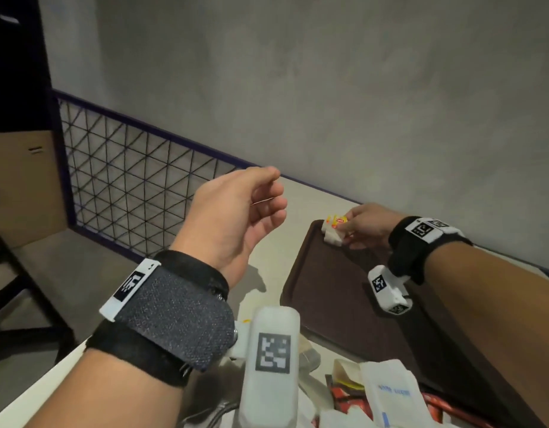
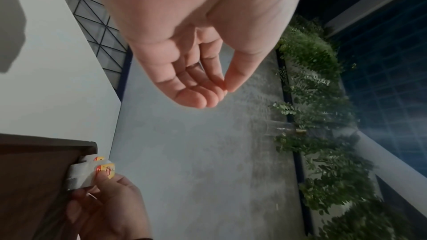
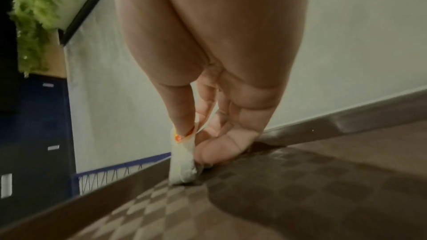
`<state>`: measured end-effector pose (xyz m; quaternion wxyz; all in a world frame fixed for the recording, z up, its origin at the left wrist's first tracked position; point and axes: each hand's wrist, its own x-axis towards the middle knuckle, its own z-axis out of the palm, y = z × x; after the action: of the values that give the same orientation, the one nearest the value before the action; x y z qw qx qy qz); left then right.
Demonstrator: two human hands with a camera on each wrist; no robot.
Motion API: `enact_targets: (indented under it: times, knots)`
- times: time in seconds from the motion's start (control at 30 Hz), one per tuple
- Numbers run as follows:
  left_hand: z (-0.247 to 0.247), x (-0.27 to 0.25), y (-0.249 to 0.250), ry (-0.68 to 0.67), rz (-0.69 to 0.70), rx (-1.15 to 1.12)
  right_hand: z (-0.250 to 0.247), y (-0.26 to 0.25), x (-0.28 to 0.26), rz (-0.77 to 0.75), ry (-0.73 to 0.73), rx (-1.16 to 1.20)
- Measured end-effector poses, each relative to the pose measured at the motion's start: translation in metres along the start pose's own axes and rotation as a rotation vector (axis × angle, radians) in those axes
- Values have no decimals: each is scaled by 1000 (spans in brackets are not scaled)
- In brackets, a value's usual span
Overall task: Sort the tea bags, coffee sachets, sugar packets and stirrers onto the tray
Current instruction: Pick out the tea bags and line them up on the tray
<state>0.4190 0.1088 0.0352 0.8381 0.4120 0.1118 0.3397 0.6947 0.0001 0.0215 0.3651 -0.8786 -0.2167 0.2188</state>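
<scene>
Head view: The right hand (image 1: 364, 225) is positioned over the far left corner of the brown tray (image 1: 335, 291). White tea bags (image 1: 332, 233) with yellow tags are pinched between its thumb and fingers, and their lower ends are set on the tray surface at that corner. The left hand (image 1: 236, 217) is raised above the counter (image 1: 267, 267), left of the tray, with the fingers loosely curled and nothing held. A heap of mixed packets (image 1: 387, 393) is seen at the near edge of the counter, partly overlapping the near edge of the tray; individual items in it cannot be identified. A wire mesh panel (image 1: 137, 177) is mounted along the left edge of the counter.

Left wrist view: The left hand (image 2: 198, 72) is shown relaxed, thumb tip close to the fingertips, with nothing between them. Below it, the right hand (image 2: 108, 207) is seen clamped on the tea bags (image 2: 83, 174) at the tray (image 2: 34, 180) corner. A yellow tag (image 2: 106, 170) is gripped under the thumb.

Right wrist view: The tea bags (image 3: 182, 161) are held upright between the thumb and fingers (image 3: 215, 149) of the right hand (image 3: 208, 98), close to the raised tray (image 3: 300, 198) rim. The lower end of the bags is in contact with the tray floor.
</scene>
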Motion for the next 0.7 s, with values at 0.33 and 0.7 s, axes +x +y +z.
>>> enact_targets:
  times: [0.33, 0.7]
  knots:
    - [-5, 3, 4, 47, -2, -8, 9, -21, 1, -49, 132, -266]
    - [-18, -5, 42, 139, 99, -75, 71, -68, -158, -410, -405, -509]
